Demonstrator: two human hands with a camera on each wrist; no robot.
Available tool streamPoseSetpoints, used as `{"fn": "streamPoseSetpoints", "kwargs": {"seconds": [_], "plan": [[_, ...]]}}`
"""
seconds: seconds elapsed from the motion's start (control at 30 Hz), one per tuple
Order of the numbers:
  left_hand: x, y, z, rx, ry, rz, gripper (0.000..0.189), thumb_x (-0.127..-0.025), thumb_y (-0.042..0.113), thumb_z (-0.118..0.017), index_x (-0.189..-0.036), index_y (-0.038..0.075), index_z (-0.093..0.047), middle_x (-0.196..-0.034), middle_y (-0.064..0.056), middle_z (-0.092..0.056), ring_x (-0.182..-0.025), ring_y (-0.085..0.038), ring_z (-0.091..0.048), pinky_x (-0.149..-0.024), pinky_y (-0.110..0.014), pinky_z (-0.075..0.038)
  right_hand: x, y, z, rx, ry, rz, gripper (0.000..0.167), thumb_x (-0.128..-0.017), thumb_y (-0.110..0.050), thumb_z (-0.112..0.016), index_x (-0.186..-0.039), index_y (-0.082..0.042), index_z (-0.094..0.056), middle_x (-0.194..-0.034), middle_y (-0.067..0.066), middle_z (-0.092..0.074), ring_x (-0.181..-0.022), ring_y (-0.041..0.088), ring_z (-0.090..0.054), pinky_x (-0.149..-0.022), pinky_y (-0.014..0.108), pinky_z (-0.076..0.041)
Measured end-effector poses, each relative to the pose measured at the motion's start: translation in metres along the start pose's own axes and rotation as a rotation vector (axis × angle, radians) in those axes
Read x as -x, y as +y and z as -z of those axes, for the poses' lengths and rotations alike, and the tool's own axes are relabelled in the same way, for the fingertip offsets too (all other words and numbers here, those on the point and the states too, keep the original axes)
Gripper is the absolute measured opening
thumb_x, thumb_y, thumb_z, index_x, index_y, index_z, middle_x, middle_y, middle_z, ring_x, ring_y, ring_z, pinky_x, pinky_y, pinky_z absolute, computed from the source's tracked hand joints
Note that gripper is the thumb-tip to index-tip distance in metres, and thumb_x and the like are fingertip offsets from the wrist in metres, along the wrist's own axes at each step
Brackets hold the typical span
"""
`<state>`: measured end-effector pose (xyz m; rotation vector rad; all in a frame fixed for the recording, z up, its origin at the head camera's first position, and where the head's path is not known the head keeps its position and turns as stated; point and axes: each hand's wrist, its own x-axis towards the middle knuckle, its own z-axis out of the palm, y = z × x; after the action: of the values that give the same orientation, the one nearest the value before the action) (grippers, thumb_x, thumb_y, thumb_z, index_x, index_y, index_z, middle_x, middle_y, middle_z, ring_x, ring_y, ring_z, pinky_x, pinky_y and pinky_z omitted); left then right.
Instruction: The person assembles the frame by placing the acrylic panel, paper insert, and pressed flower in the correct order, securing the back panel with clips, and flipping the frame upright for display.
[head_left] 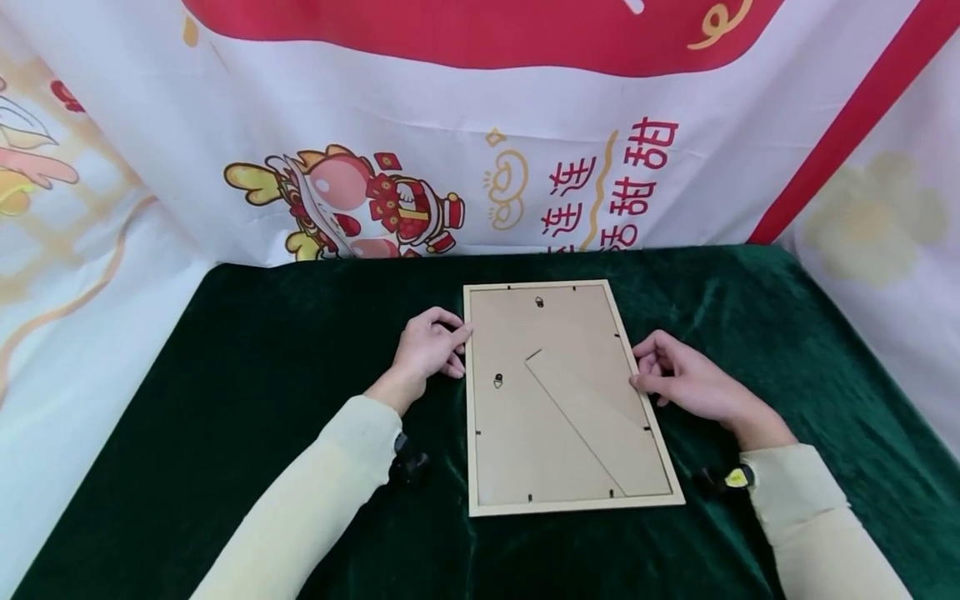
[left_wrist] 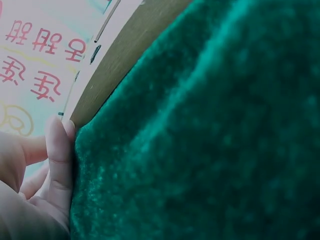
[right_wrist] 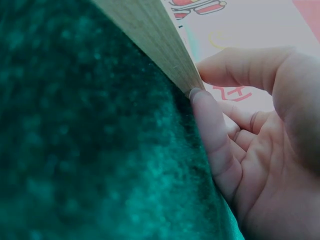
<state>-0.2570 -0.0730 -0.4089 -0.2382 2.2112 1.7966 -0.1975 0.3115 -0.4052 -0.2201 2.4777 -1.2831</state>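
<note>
A light wooden picture frame (head_left: 573, 408) lies face down on the dark green cloth, its beige backing board upward. Black tabs line its inner edge, two small hanging rings sit on the board, and a diagonal seam marks the folded support leg. My left hand (head_left: 431, 346) holds the left side, thumb and fingers at the wooden rim. On the opposite side my right hand (head_left: 686, 379) pinches the rim. The right wrist view shows thumb above and fingertip below the frame's wooden side (right_wrist: 155, 40). In the left wrist view, fingers (left_wrist: 60, 155) meet the frame's corner end.
Green velvet cloth (head_left: 322, 333) covers the table. Behind it hangs a white curtain (head_left: 420, 108) with red bands, a cartoon figure and red characters; more printed curtain hangs at both sides. Small dark cameras (head_left: 408, 461) are strapped at the wrists.
</note>
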Motion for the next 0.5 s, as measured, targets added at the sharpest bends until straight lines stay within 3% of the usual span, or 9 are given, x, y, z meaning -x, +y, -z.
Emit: {"fn": "streamPoseSetpoints", "kwargs": {"seconds": [0.27, 0.5], "plan": [[-0.0041, 0.0052, 0.0027, 0.024, 0.007, 0.047, 0.022, -0.104, 0.023, -0.075, -0.117, 0.008, -0.066, -0.082, -0.008, -0.069, -0.053, -0.015, -0.067, -0.053, -0.025, -0.062, -0.002, -0.0039, -0.0001, 0.018, 0.003, 0.008, 0.035, -0.105, -0.018, -0.069, -0.131, -0.003, -0.05, -0.1, 0.014, -0.064, -0.087, 0.018, -0.063, -0.07, 0.035, -0.062], [-0.0041, 0.0078, -0.0036, 0.031, 0.047, 0.095, 0.023, -0.101, 0.022, -0.078, -0.113, 0.009, -0.063, -0.073, -0.007, -0.063, -0.045, -0.013, -0.064, -0.048, -0.026, -0.059, -0.0012, -0.0049, 0.0, 0.03, -0.001, 0.01, 0.034, -0.105, -0.018, -0.069, -0.13, -0.004, -0.05, -0.1, 0.013, -0.063, -0.086, 0.017, -0.062, -0.069, 0.035, -0.061]]}}
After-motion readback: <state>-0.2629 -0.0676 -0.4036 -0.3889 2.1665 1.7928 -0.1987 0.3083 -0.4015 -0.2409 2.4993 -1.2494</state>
